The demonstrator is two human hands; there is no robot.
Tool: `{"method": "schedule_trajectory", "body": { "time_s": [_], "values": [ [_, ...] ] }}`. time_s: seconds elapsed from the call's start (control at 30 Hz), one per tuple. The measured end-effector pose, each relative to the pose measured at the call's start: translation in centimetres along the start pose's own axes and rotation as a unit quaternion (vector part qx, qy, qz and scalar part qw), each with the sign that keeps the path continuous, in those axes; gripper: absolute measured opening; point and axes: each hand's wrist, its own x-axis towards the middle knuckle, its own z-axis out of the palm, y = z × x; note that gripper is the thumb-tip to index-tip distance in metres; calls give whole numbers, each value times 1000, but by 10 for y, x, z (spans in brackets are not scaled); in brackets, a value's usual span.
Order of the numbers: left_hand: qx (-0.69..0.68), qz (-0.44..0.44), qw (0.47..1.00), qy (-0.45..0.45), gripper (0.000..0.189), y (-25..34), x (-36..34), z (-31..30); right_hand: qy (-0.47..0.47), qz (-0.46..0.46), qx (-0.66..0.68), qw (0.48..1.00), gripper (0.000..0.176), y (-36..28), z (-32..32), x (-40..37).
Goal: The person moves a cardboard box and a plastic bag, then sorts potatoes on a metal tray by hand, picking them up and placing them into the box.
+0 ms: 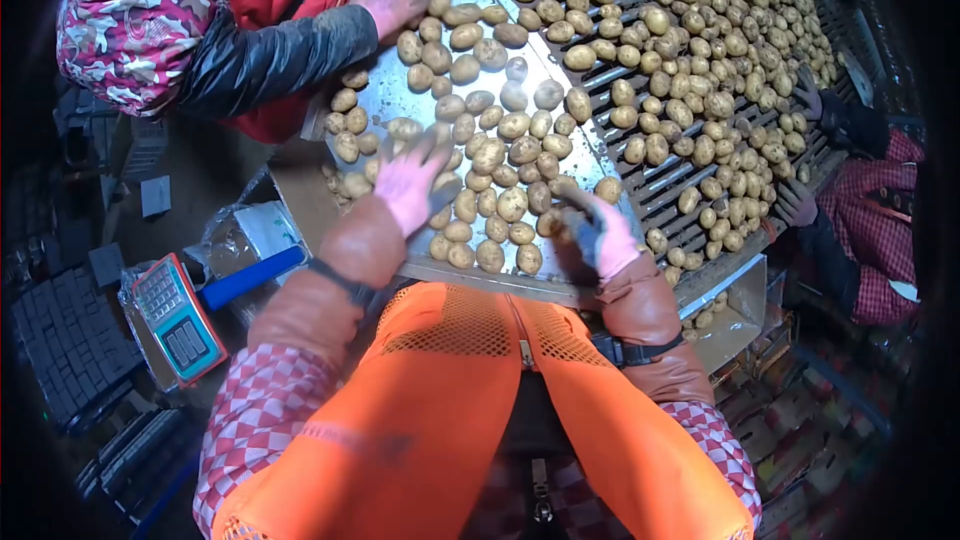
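Pink glove, left hand (410, 185): open, fingers spread, palm down on the potatoes (512, 203) at the near-left part of the steel tray (390, 95); motion blur, nothing gripped that I can see. Right hand (600, 235), pink glove with a dark palm: fingers curled at the tray's near-right corner, touching the potatoes there. Can't tell whether it's closed around one or just resting against them. Key relation: the loose batch lies between the two hands and ahead of them, up-tray. The nearest pieces touch the left fingertips and sit just left of the right hand, so both hands are in contact, with the left lying further into the heap. Potatoes are small ovals, long axes pointing every which way, no common direction. The tray itself runs on a diagonal from near-right to far-left. Past its right edge is the roller bed (660, 185), thickly covered with more potatoes. At the tray's far end a co-worker's hand (395, 5), dark sleeve, rests among potatoes. Another person's gloved hand (800, 202), checked sleeve, is at the roller bed's right edge. Below left of the tray, well apart from both hands, is a weighing scale (175, 318) with a red and teal face. The wearer's orange vest (450, 390) fills the foreground.
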Motion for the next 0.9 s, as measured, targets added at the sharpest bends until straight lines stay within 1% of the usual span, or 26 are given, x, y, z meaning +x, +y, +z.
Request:
{"method": "schedule_trajectory", "body": {
  "time_s": [0.03,0.07,0.1,0.13,0.17,0.2,0.23,0.27,0.3,0.33,0.37,0.4,0.43,0.47,0.5,0.53,0.57,0.6,0.63,0.7,0.73,0.77,0.8,0.83,0.87,0.9],
  "values": [
    [-24,1,1000,-3,59,-1,-17,0,45,20,67,997,32,2,-8,0],
    [-10,-38,999,11,52,1,-27,-2,103,-3,57,993,32,39,-18,8],
    [-12,-43,999,12,52,4,-31,0,159,-25,46,986,33,37,-18,17],
    [-53,-63,996,33,52,9,-35,2,194,-23,-89,977,35,33,-27,15],
    [-92,-81,991,58,52,16,-37,6,174,-24,-168,970,51,23,-27,18],
    [-60,-43,996,51,45,40,-38,3,149,-52,-299,941,55,25,-17,23],
    [-94,36,995,-23,41,52,-41,12,120,-79,-425,894,60,33,4,27],
    [-50,125,990,-27,40,57,-42,13,106,-115,-475,866,68,50,35,34],
    [-5,213,977,-29,40,59,-40,13,92,-96,-523,842,70,22,58,29],
    [-6,206,978,-25,40,55,-39,17,1,-61,-510,858,67,-7,58,31],
    [-37,117,992,1,39,45,-41,23,-89,-21,-489,867,63,-29,56,36],
    [-69,28,997,26,39,37,-44,25,-140,-17,-401,905,56,-37,49,45],
    [-39,-12,998,51,35,29,-44,13,-190,-12,-308,932,49,-39,36,60],
    [-54,-37,995,76,33,11,-47,19,-153,33,-17,988,40,82,42,106],
    [-68,-62,991,99,31,2,-49,23,-156,13,-206,966,45,-17,25,95],
    [-66,-65,991,99,31,0,-53,29,-56,59,-223,971,42,-65,23,94],
    [-73,-119,983,124,31,0,-54,29,61,27,-197,978,41,-65,18,108],
    [-80,-171,971,148,31,0,-54,30,169,-140,-303,927,52,-24,8,146],
    [-78,-170,971,149,31,3,-54,33,195,-140,-345,907,67,-30,6,154],
    [-64,-163,967,184,33,10,-56,40,115,-105,-530,833,77,-9,51,150],
    [-27,-138,973,180,35,17,-57,34,109,-114,-503,850,75,1,73,132],
    [-29,-139,973,183,35,15,-55,32,102,-125,-477,864,72,7,91,107],
    [-45,-141,974,169,36,12,-58,32,30,-171,-549,818,66,-3,97,74],
    [-61,-143,975,157,37,8,-60,31,-42,-217,-613,759,59,-22,95,53],
    [-82,-137,975,154,36,3,-59,29,-44,-220,-614,757,59,-41,88,56],
    [-83,-141,974,155,36,1,-57,31,-145,-142,-514,833,50,-59,79,63]
  ]
}}
